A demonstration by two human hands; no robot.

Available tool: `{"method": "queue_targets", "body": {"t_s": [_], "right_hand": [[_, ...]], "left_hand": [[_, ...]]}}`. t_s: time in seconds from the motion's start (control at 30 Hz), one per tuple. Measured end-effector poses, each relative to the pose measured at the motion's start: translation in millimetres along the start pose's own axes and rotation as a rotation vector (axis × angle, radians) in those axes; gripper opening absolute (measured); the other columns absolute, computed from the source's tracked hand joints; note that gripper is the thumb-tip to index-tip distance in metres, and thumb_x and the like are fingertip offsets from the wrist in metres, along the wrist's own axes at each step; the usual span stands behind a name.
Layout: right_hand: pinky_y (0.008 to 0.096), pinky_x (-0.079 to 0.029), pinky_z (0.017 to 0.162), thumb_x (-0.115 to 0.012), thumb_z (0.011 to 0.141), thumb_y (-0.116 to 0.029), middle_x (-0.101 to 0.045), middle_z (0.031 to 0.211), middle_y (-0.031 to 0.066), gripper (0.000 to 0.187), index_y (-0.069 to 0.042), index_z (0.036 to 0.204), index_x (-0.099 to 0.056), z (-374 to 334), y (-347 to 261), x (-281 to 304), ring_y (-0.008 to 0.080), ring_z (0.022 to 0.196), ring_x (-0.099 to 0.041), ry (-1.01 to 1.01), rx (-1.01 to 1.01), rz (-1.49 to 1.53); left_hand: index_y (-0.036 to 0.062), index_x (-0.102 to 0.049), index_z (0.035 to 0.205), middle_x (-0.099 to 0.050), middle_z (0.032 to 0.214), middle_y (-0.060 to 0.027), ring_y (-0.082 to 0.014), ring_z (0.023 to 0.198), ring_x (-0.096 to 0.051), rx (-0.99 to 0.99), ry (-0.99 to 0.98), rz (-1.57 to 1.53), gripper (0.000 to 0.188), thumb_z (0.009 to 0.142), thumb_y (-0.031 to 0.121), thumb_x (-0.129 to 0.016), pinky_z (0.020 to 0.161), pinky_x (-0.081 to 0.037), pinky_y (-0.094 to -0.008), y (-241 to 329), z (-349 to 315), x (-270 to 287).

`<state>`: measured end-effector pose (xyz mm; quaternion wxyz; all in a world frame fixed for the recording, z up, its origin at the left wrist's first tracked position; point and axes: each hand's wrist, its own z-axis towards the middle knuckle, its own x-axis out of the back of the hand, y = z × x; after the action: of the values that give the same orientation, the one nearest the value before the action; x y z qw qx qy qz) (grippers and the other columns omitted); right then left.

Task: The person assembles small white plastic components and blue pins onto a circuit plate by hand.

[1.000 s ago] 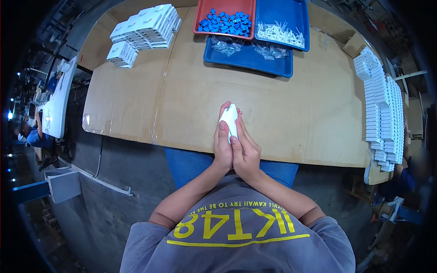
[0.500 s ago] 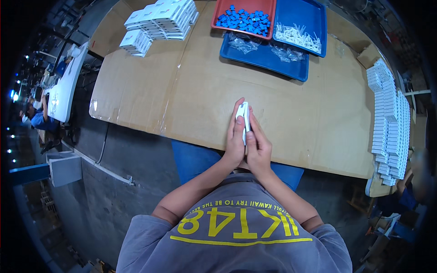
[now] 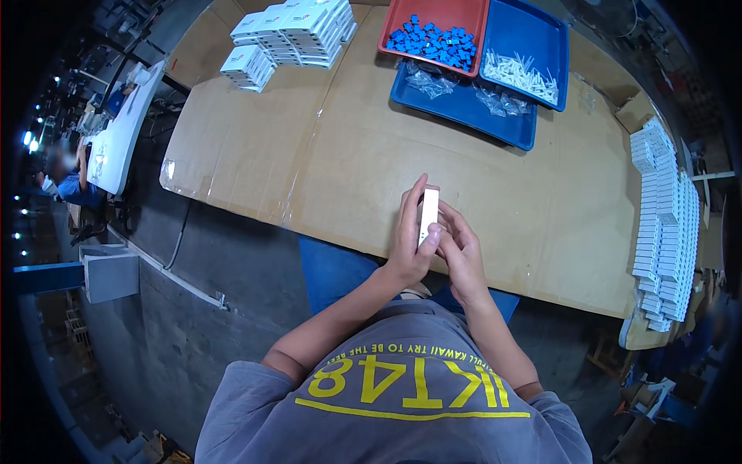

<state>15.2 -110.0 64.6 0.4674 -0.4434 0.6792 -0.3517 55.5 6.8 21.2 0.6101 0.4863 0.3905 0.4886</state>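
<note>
Above the front edge of the cardboard-covered table, a small flat white box (image 3: 430, 207) stands between my two hands with one narrow side turned up. My left hand (image 3: 409, 251) is closed along its left side, the fingers reaching up toward the far end. From the right, my right hand (image 3: 464, 261) grips the near part of the box, its thumb near the narrow side and its fingers bent behind. My palms and fingers hide the broad faces of the box.
At the far left sit stacked white boxes (image 3: 297, 31). Far off are a red tray (image 3: 394, 22) of blue pieces, a blue tray (image 3: 525, 27) of white sticks and a lower blue tray (image 3: 464, 114) with clear plastic bags. Tall white box stacks (image 3: 657, 232) line the right edge.
The white box has turned so its narrow side faces up more squarely. My right hand has shifted right and opened out from its pressed position. The whole view has shifted slightly.
</note>
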Motion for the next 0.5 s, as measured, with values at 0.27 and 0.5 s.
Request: {"method": "queue_targets", "body": {"t_s": [0.27,0.5], "right_hand": [[0.0333,-0.049,0.109,-0.064,0.105,-0.009,-0.061,0.142,0.019,0.056,0.007,0.154,-0.044,-9,8,-17,0.0218,0.131,-0.061,-0.007,0.127,-0.093],[0.0315,-0.046,0.11,-0.06,0.106,-0.01,-0.063,0.144,0.0161,0.049,0.008,0.151,-0.05,-14,14,-18,0.0189,0.13,-0.058,0.014,0.182,-0.195]], "left_hand": [[-0.01,-0.048,0.137,-0.054,0.131,-0.0237,-0.0309,0.118,-0.058,-0.209,0.127,-0.022,0.081,0.097,0.06,-0.045,0.103,-0.047,-0.0434,-6,-2,3],[-0.0096,-0.051,0.134,-0.055,0.128,-0.0219,-0.027,0.115,-0.057,-0.219,0.126,-0.122,0.083,0.096,0.063,-0.037,0.098,-0.047,-0.0395,-4,-3,6]]}}
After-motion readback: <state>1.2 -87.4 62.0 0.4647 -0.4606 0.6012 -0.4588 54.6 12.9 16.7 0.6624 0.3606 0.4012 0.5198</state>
